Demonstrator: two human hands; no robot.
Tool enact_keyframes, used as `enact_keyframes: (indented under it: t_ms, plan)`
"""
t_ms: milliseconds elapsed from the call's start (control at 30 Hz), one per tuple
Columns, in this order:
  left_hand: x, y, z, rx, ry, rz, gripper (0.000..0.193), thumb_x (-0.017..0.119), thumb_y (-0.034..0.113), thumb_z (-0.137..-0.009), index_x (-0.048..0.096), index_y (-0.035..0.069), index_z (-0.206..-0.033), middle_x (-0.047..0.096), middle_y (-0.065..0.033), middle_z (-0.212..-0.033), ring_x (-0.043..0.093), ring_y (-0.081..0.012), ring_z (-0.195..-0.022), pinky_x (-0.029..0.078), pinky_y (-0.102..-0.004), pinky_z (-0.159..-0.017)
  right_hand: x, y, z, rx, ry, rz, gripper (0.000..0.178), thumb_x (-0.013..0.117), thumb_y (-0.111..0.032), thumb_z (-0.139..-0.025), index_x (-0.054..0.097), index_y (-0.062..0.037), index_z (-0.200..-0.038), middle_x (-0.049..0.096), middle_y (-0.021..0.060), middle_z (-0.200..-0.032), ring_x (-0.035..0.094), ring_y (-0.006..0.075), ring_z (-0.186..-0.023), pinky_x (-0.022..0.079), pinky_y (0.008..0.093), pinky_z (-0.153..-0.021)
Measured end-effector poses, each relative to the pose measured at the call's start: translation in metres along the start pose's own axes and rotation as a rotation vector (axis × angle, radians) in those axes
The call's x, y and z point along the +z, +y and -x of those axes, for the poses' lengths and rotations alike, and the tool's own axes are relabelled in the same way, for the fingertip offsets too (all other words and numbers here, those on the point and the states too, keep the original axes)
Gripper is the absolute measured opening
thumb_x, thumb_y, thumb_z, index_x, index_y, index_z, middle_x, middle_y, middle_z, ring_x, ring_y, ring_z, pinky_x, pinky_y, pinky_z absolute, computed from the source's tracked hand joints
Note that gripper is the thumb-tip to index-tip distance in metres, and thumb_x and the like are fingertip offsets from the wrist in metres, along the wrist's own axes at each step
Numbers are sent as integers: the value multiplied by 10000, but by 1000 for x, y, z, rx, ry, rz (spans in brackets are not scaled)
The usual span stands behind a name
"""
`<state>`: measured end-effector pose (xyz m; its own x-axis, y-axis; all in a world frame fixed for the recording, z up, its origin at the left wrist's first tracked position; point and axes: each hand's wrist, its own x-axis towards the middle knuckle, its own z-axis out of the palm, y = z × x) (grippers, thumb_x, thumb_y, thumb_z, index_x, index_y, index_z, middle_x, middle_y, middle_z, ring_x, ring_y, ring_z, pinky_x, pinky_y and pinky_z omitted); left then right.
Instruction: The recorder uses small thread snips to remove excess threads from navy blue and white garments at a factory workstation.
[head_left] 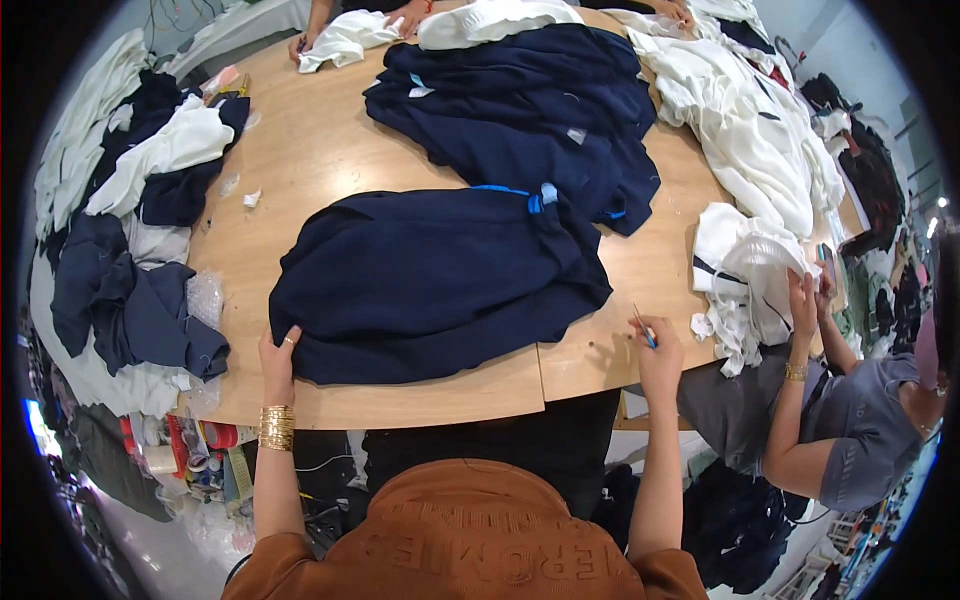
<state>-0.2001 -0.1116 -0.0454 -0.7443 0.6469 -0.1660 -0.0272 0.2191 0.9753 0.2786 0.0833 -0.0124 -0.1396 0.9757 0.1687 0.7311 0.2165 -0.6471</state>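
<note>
A navy garment (430, 285) lies spread on the wooden table in front of me, with a bright blue strip and a pale tag (540, 198) at its far right corner. My left hand (280, 357) grips its near left edge, thumb on top and fingers partly hidden by the cloth. To the right of the garment, my right hand (659, 355) is closed around small thread snips (648, 334) with a blue handle, their thin tip pointing away from me. The snips are apart from the cloth.
More navy garments (530, 100) are heaped beyond mine. White garments (740, 130) lie at the far right, and mixed clothes with bubble wrap (205, 298) pile up at the left. A co-worker at the right handles a white garment (765, 265); other people's hands (408, 18) show at the far edge.
</note>
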Motion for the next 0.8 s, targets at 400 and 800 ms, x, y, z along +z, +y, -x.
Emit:
enact_keyframes:
  t_ms: [400,800]
  plan:
    - [16,-6,11,356,147,-328,273,609,116,-818,553,-34,-1039,625,-120,-960,572,-213,-890,420,-300,-822,45,-55,-15,-76,223,-282,155,647,-24,-763,615,-29,-915,573,92,-876,560,213,-764,431,289,-639]
    - [19,-8,9,409,150,-342,249,596,123,-826,555,-29,-1019,627,-142,-915,585,-240,-846,436,-311,-777,72,-83,-60,-232,233,-69,158,647,-45,-719,591,-50,-867,578,95,-833,599,304,-741,483,351,-634]
